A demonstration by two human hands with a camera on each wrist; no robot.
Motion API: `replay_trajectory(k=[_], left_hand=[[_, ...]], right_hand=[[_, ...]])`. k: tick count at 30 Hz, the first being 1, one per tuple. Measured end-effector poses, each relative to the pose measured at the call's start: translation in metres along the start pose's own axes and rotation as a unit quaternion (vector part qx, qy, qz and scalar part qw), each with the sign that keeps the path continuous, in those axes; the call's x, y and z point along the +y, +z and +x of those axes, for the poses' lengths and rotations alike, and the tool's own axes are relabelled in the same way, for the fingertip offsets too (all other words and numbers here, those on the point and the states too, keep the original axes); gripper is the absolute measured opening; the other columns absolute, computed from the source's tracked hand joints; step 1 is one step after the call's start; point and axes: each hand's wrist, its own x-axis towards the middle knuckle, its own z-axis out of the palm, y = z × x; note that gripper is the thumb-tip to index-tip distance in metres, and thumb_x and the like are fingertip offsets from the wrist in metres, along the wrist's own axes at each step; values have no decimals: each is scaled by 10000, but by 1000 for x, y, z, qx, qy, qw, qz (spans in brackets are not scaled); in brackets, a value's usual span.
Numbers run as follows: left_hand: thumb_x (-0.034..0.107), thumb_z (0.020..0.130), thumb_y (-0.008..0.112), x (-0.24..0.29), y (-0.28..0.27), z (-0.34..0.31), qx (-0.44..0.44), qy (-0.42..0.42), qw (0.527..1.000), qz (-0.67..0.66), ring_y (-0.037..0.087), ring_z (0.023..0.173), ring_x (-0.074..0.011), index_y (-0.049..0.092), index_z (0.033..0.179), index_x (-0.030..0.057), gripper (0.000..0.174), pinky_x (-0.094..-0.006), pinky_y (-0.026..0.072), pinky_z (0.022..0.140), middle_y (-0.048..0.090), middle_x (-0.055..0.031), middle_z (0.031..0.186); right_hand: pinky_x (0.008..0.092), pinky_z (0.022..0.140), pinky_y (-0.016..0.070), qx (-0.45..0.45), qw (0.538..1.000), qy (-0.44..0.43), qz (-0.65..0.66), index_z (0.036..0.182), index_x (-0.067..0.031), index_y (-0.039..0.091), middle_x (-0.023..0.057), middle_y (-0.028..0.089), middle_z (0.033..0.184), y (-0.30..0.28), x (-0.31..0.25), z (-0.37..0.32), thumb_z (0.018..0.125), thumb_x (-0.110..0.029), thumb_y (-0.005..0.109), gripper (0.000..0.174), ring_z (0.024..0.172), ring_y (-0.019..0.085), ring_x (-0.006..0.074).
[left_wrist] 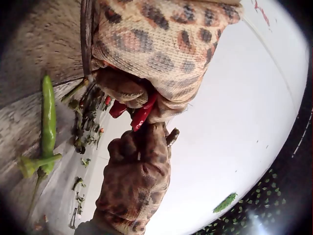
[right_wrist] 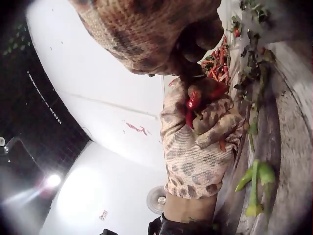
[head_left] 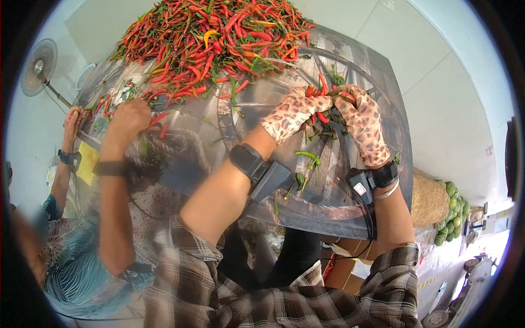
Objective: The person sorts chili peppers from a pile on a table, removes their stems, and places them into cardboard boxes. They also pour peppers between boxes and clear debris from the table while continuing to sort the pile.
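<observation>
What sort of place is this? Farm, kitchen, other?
Likely an indoor produce-sorting workspace: a large heap of red chilies sits on a table, with round green produce piled near the wall.

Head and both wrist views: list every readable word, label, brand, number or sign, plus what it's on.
None can be read.
White label on the right wrist's device, head view: too small.
Larger red marks on the white surface, right wrist view: too blurred; can't tell if writing.
Smaller red mark on white, same view: too small.
Red marks near the top, left wrist view: too blurred.
</observation>
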Motion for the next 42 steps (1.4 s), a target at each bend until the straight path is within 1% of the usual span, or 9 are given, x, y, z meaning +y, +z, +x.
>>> replay_trajectory(k=[4, 10, 13, 15, 19, 21, 26, 28, 42], left_hand=[[239, 797, 713, 1, -1, -2, -9, -9, 1000, -18, 532, 632, -58, 631, 853, 73, 194, -221, 382, 504, 614, 24, 752], [225, 759, 726, -7, -1, 4, 5, -9, 997, -75, 535, 608, -78, 647, 829, 45, 209, -251, 411, 516, 614, -2, 709], [234, 756, 730, -10, -1, 6, 1, -9, 998, -67, 524, 585, -81, 647, 824, 47, 215, -252, 400, 497, 610, -2, 702], [231, 755, 731, -9, 0, 5, 6, -11, 998, -67, 520, 577, -81, 646, 821, 47, 214, -251, 395, 491, 606, -1, 697], [224, 753, 733, 0, 3, -1, 22, -21, 998, -50, 508, 564, -78, 641, 811, 43, 211, -249, 387, 481, 597, 1, 685], [202, 767, 729, 2, 1, -1, 15, -39, 998, -45, 554, 630, -85, 651, 847, 53, 186, -244, 408, 498, 629, -10, 749], [172, 796, 705, -7, -7, 6, -24, 48, 993, 103, 629, 742, -105, 663, 882, 56, 151, -237, 459, 571, 679, -40, 834], [159, 808, 684, -6, -5, 7, -10, 0, 993, 116, 644, 793, -113, 659, 907, 42, 155, -235, 476, 632, 690, -58, 872], [184, 791, 703, -2, -1, 1, 20, -38, 999, 8, 572, 673, -75, 634, 844, 63, 149, -239, 407, 537, 632, 8, 763]], right_hand=[[351, 741, 498, -9, 998, 61, -11, 973, 7, 628, 159, 647, 941, 0, -4, 0, 847, -128, 597, 187, 853, 635, 314], [347, 728, 496, -26, 998, -41, -39, 956, 4, 635, 150, 653, 932, -2, 6, 0, 837, -161, 614, 205, 834, 638, 304], [328, 727, 494, -13, 995, 80, 65, 964, 5, 638, 144, 659, 929, -1, 3, 0, 839, -156, 608, 206, 821, 645, 273], [271, 666, 473, 6, 995, 78, 63, 1009, -8, 648, 69, 651, 862, 2, 11, -1, 862, -182, 588, 236, 738, 586, 138], [267, 663, 472, -1, 992, 101, 73, 1011, 2, 645, 69, 648, 868, 3, 5, -2, 863, -180, 583, 243, 742, 584, 133], [308, 745, 490, -4, 991, 102, 81, 997, 8, 636, 133, 668, 922, 3, 2, -1, 851, -164, 602, 228, 833, 649, 236], [311, 745, 491, 1, 994, 76, 75, 996, 9, 635, 132, 667, 917, 5, 8, -2, 852, -167, 603, 230, 836, 651, 233], [312, 743, 491, -3, 994, 76, 78, 994, 8, 636, 132, 667, 915, 5, 8, -2, 852, -168, 602, 229, 837, 651, 233], [278, 657, 470, -14, 989, 96, 116, 962, 7, 643, 94, 650, 840, 4, 0, -3, 868, -170, 588, 208, 727, 591, 139]])
